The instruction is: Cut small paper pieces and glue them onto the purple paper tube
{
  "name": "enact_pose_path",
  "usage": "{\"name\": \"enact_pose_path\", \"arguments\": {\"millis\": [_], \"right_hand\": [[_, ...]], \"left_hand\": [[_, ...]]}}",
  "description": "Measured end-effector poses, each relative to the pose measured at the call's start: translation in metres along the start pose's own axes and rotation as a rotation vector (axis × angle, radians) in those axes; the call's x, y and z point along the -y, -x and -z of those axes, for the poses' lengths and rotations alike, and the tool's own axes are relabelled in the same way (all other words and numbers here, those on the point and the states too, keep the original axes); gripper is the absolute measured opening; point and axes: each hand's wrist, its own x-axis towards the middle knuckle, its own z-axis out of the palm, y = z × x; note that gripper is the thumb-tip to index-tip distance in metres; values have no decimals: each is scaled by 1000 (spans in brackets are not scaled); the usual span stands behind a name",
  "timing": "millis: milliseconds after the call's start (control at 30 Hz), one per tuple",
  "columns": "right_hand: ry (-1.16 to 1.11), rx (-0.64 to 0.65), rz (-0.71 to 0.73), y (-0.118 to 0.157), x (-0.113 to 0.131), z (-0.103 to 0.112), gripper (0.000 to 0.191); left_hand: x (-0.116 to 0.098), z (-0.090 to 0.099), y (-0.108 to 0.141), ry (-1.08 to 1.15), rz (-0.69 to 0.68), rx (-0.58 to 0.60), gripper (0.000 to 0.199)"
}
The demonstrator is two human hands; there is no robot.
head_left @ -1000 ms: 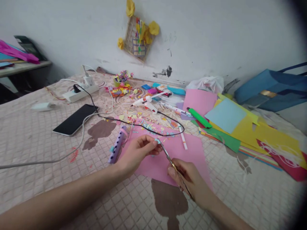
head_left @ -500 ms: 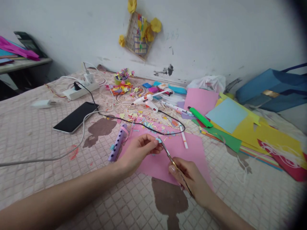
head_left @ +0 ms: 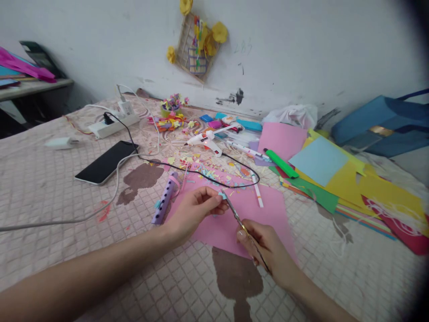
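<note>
Between its fingertips my left hand (head_left: 197, 210) pinches a small light-blue paper piece (head_left: 222, 196). My right hand (head_left: 263, 243) grips a pair of scissors (head_left: 240, 223), its fingers closed round the handles. The blades point up and left, with their tips at the blue piece. Both hands are over a pink paper sheet (head_left: 217, 235). Left of my left hand lies a purple paper tube with dark dots (head_left: 163, 201), a pink strip looped at its upper end. Small coloured paper scraps (head_left: 208, 172) are strewn along the sheet's far edge.
A white glue gun (head_left: 204, 140) lies beyond the scraps, its black cord (head_left: 187, 170) looping across the sheet. A phone (head_left: 107, 162) and a power strip (head_left: 115, 126) are at left. Coloured paper (head_left: 362, 194) and a green marker (head_left: 282, 163) lie at right.
Hands, scissors and blue piece hold almost the same place. The whole view has shifted very slightly.
</note>
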Motion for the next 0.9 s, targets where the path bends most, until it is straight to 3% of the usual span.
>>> {"name": "enact_pose_path", "arguments": {"millis": [900], "right_hand": [[62, 10, 18, 0, -5, 2, 40]], "left_hand": [[4, 2, -1, 22, 28, 22, 13]]}}
